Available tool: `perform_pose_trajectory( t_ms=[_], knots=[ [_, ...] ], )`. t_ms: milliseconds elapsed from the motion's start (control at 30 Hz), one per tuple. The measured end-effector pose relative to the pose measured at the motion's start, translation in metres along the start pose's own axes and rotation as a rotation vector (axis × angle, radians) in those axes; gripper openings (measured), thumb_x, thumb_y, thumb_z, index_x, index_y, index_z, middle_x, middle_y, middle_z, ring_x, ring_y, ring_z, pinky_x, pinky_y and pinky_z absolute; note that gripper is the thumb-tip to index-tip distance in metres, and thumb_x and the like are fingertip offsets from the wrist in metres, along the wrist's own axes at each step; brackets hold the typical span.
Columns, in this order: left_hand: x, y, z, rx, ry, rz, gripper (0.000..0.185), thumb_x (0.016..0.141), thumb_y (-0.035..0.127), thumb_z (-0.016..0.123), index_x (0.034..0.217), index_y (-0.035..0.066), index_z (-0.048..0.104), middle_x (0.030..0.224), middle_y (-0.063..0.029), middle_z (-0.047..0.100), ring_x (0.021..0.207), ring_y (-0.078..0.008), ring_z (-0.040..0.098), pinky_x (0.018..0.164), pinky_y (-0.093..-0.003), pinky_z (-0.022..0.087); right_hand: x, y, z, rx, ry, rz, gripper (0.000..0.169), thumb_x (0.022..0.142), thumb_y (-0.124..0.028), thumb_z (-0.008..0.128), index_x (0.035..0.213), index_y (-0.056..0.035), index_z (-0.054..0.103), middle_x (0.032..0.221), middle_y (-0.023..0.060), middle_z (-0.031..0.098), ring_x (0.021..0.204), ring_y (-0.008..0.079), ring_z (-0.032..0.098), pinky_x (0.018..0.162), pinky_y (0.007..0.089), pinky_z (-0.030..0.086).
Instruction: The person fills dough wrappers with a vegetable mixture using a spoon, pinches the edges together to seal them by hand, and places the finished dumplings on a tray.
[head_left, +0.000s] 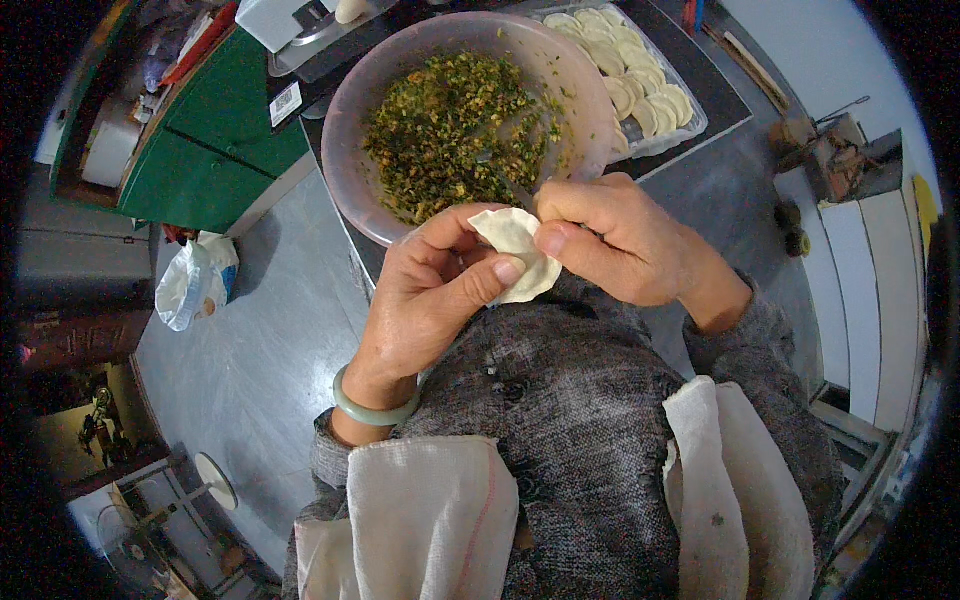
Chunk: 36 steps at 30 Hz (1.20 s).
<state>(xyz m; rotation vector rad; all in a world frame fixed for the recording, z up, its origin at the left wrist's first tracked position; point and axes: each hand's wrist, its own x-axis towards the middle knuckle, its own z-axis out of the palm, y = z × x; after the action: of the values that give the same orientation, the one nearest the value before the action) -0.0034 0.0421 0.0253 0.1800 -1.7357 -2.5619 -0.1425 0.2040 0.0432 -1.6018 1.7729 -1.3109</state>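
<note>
My left hand (420, 307), with a pale green bangle on the wrist, cups a half-moon dumpling (538, 271) of pale dough with its thumb on the near face. The thumb of my right hand (630, 244) presses on the dumpling's right edge, its fingers curled. A thin metal utensil (517, 189) runs from beside those curled fingers towards the filling; its grip is hidden. Just beyond both hands stands a pinkish plastic basin (339, 142) holding chopped green and yellow filling (450, 127). Behind it to the right, a clear plastic tray (696, 133) carries several rows of folded dumplings (634, 56).
The basin and tray stand on a dark tabletop (724, 97). A grey-white appliance (277, 22) and a card with a printed code (285, 105) are at its left. Left are a green cabinet (206, 176) and a plastic bag (184, 281) on the tiled floor (262, 375).
</note>
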Motion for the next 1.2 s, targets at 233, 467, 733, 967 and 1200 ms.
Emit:
perform_pose_trajectory(
  t_ms=[233,467,733,967,1200],
  knots=[
    [-0.002,0.001,0.001,-0.032,-0.001,-0.008,0.035,0.086,0.001,0.065,0.120,0.000,0.056,0.104,-0.0073,0.064,0.095,-0.0138,0.061,0.086,-0.0284,0.051,-0.002,0.000,0.004,-0.008,0.035,-0.004,0.021,0.091,-0.016,0.056,0.076,-0.0034,0.051,0.060,0.0083,0.053,0.053,0.0178,0.052,0.049,0.0324,0.040],
    [-0.001,-0.001,0.002,-0.081,0.024,0.058,0.034,0.085,-0.001,0.065,0.118,-0.001,0.057,0.103,-0.0083,0.065,0.094,-0.0153,0.062,0.086,-0.0291,0.051,-0.005,-0.008,0.001,0.067,0.007,0.088,0.020,0.091,-0.015,0.056,0.075,-0.0032,0.050,0.059,0.0063,0.051,0.053,0.0140,0.049,0.049,0.0311,0.039],
    [-0.001,0.000,0.000,0.010,0.005,-0.003,0.033,0.085,0.001,0.065,0.117,-0.001,0.059,0.104,-0.0083,0.066,0.094,-0.0145,0.062,0.086,-0.0288,0.051,-0.004,-0.002,0.005,0.016,0.041,-0.019,0.022,0.092,-0.014,0.054,0.074,-0.0028,0.050,0.058,0.0060,0.051,0.053,0.0145,0.050,0.049,0.0323,0.040],
    [0.000,-0.003,0.000,-0.094,0.047,0.049,0.033,0.085,0.001,0.065,0.117,-0.001,0.059,0.105,-0.0079,0.066,0.096,-0.0145,0.061,0.087,-0.0289,0.050,-0.006,-0.005,0.005,0.085,0.032,0.097,0.024,0.093,-0.017,0.054,0.075,-0.0030,0.050,0.060,0.0063,0.055,0.056,0.0125,0.055,0.050,0.0320,0.042],
    [0.001,-0.004,-0.001,-0.015,0.004,0.034,0.032,0.085,0.000,0.065,0.117,-0.001,0.060,0.106,-0.0080,0.066,0.096,-0.0142,0.061,0.087,-0.0283,0.050,-0.006,0.005,0.007,-0.002,0.024,-0.009,0.024,0.093,-0.017,0.054,0.075,-0.0031,0.050,0.060,0.0064,0.056,0.056,0.0124,0.055,0.050,0.0322,0.042]
  ],
)
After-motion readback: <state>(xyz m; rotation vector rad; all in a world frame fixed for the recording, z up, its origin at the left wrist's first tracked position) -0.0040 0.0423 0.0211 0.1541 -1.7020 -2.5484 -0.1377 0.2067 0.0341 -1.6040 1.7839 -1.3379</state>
